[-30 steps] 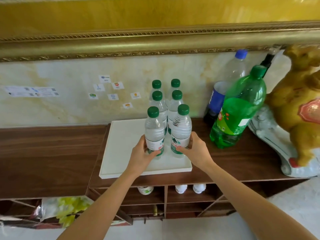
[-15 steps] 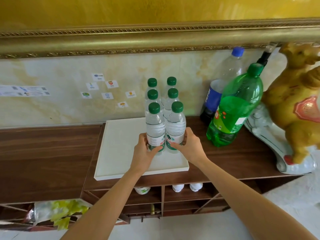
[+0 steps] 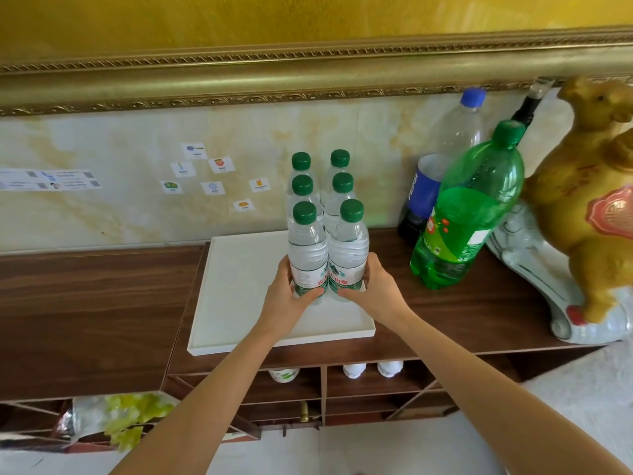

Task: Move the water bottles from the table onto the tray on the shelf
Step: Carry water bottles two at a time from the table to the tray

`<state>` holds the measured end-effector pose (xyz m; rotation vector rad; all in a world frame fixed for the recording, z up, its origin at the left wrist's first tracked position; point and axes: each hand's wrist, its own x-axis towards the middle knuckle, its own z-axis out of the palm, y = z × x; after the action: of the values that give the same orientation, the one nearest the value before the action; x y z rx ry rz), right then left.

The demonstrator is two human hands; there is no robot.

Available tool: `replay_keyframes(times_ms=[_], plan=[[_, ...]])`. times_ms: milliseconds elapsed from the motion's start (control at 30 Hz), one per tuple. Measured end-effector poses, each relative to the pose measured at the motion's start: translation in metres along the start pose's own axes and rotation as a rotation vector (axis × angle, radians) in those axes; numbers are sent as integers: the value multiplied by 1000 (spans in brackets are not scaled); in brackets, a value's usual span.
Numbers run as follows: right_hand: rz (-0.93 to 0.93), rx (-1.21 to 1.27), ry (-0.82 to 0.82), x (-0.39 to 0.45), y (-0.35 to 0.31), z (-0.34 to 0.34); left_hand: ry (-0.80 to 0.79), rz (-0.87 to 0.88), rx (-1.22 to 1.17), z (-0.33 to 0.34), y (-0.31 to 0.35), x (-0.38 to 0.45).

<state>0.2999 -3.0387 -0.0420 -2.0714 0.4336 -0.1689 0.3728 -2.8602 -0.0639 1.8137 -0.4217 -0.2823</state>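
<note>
Several clear water bottles with green caps stand in two rows on the white tray [image 3: 239, 303], which lies on the dark wooden shelf. My left hand [image 3: 286, 299] grips the base of the front left bottle [image 3: 306, 248]. My right hand [image 3: 376, 289] grips the base of the front right bottle [image 3: 349, 248]. Both front bottles stand upright, side by side and touching, close behind them the two back pairs [image 3: 322, 186]. The tray's left half is bare.
A big green soda bottle [image 3: 469, 214] and a blue-labelled bottle [image 3: 435, 173] stand right of the tray. A golden animal statue [image 3: 582, 207] fills the far right. Small stickers dot the marble wall. White containers [image 3: 370, 368] sit in cubbies under the shelf.
Both hands have pushed the two front bottles back along the tray, closer to the bottles behind, and the pair now stands tight together.
</note>
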Motion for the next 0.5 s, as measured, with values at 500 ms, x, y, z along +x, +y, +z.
replay_keyframes(times_ms=[500], plan=[[-23, 4, 30, -3, 5, -3, -58, 14, -4, 3, 6, -2]])
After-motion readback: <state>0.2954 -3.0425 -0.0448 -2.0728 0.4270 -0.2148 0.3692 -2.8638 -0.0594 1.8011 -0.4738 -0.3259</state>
